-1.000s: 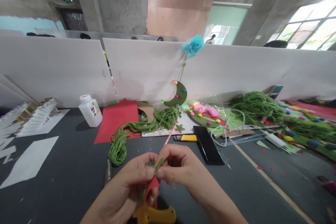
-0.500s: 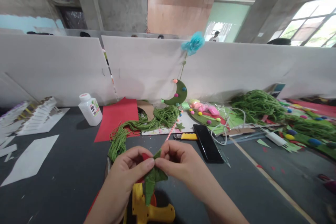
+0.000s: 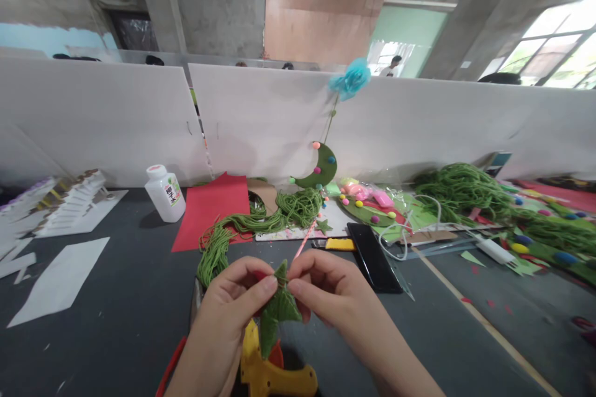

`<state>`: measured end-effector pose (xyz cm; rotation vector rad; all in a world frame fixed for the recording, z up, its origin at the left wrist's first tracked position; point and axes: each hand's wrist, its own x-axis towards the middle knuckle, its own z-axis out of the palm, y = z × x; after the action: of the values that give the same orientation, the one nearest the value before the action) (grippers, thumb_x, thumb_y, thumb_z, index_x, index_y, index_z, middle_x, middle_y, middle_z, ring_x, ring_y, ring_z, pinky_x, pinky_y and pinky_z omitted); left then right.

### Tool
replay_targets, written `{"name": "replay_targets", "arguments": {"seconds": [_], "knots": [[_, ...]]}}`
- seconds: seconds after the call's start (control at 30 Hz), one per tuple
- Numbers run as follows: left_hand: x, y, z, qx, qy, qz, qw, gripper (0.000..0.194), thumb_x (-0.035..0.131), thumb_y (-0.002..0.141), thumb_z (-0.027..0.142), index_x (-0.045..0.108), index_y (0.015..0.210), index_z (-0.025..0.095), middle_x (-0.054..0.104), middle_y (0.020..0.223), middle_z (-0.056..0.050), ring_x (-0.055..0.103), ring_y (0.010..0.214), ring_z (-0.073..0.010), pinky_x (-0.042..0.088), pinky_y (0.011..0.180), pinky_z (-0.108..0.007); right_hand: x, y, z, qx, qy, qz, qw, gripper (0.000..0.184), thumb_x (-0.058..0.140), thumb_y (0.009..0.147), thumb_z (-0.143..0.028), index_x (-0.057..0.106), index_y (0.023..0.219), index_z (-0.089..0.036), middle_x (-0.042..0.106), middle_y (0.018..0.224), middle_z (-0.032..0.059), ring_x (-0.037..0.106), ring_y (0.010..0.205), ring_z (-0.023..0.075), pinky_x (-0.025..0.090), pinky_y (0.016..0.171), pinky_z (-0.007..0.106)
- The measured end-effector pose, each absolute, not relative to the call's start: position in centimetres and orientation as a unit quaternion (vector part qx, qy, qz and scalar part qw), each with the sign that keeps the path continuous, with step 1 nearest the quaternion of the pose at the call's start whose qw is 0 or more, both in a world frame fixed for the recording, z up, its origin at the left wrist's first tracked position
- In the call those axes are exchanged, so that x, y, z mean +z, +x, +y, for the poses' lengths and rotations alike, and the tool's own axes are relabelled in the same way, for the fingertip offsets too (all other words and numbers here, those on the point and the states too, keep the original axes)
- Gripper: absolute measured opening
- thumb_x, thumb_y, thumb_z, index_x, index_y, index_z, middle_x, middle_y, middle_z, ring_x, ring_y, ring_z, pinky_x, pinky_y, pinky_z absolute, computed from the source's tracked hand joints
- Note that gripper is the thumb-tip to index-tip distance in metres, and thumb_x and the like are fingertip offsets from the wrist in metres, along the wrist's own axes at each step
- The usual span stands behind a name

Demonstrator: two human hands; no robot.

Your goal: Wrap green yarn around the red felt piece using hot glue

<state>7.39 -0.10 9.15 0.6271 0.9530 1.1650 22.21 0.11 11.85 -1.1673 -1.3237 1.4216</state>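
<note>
L hand (image 3: 228,304) pinched the green felt star (image 3: 280,311) near its upper point, thumb + index pressed on the felt from the L side; R hand (image 3: 333,285) pinched the same spot from the R, thumbs nearly meeting. Star hung tip-up btwn the hands, above the table (image 3: 125,298), lower points free. A bit of red material (image 3: 261,275) showed by the L fingers; couldn't tell if gripped.

Directly below star: yellow gun-shaped tool (image 3: 279,379), partly hidden, w/ a red handle (image 3: 171,367) of sth. near the L forearm. Pink-and-white striped stick (image 3: 305,239) ran up from behind R hand; couldn't tell if held.

Just beyond the hands: green yarn (image 3: 214,254), partly over a red sheet (image 3: 214,208); yellow-handled cutter (image 3: 339,244) next to a black phone (image 3: 374,257); small green star (image 3: 323,226) on a white board (image 3: 279,235).

Further out: white bottle (image 3: 166,195) upright on L, white paper (image 3: 60,282) flat nearer the edge; R side, big yarn pile (image 3: 465,192) + white charger (image 3: 497,251). At back, green crescent (image 3: 326,167) w/ pompoms in front of the white panel (image 3: 261,111), blue flower (image 3: 354,79) above, approx. at panel's top edge.
</note>
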Motion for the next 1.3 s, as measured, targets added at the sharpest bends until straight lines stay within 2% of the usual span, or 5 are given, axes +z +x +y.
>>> {"name": "replay_targets", "arguments": {"seconds": [0.8, 0.93, 1.03, 1.17, 1.3], "knots": [[9.7, 6.5, -0.5, 0.392, 0.223, 0.270, 0.851, 0.006, 0.074, 0.068, 0.015, 0.072, 0.070, 0.010, 0.062, 0.057, -0.002, 0.054, 0.049, -0.0069, 0.042, 0.049, -0.015, 11.2, 22.5, -0.1, 0.625, -0.372, -0.545, 0.417, 0.016, 0.072, 0.074, -0.031, 0.063, 0.081, -0.019, 0.055, 0.057, -0.0049, 0.050, 0.048, 0.0089, 0.041, 0.049, 0.021], [9.6, 6.5, -0.3, 0.354, 0.244, 0.260, 0.865, 0.011, 0.076, 0.065, 0.020, 0.072, 0.067, 0.010, 0.062, 0.055, -0.002, 0.052, 0.046, -0.0070, 0.040, 0.047, -0.016, 11.3, 22.5, -0.4, 0.581, -0.396, -0.573, 0.422, 0.011, 0.070, 0.073, -0.026, 0.063, 0.071, -0.018, 0.058, 0.060, -0.0023, 0.050, 0.050, 0.0091, 0.041, 0.050, 0.022], [9.8, 6.7, -0.1, 0.362, 0.284, 0.311, 0.832, 0.014, 0.077, 0.069, 0.026, 0.072, 0.074, 0.015, 0.065, 0.061, -0.001, 0.057, 0.054, -0.0100, 0.043, 0.054, -0.018, 11.6, 22.5, -0.4, 0.552, -0.426, -0.569, 0.436, 0.015, 0.067, 0.075, -0.028, 0.059, 0.066, -0.019, 0.054, 0.054, -0.0039, 0.049, 0.047, 0.0092, 0.038, 0.048, 0.021], [10.0, 6.7, 0.2, 0.466, 0.369, 0.416, 0.688, 0.020, 0.071, 0.076, 0.040, 0.072, 0.078, 0.020, 0.067, 0.075, -0.001, 0.060, 0.074, -0.0140, 0.047, 0.069, -0.021, 11.7, 22.6, 0.0, 0.514, -0.486, -0.559, 0.433, 0.015, 0.064, 0.074, -0.028, 0.058, 0.064, -0.018, 0.053, 0.052, -0.0044, 0.045, 0.046, 0.0084, 0.034, 0.047, 0.022], [10.0, 6.7, 0.2, 0.470, 0.424, 0.453, 0.628, 0.016, 0.078, 0.067, 0.031, 0.072, 0.074, 0.019, 0.066, 0.070, 0.000, 0.057, 0.065, -0.0134, 0.046, 0.061, -0.021, 11.5, 22.3, 0.3, 0.506, -0.514, -0.547, 0.425, 0.014, 0.063, 0.072, -0.028, 0.058, 0.065, -0.018, 0.052, 0.051, -0.0046, 0.045, 0.047, 0.0091, 0.033, 0.048, 0.022]]}}
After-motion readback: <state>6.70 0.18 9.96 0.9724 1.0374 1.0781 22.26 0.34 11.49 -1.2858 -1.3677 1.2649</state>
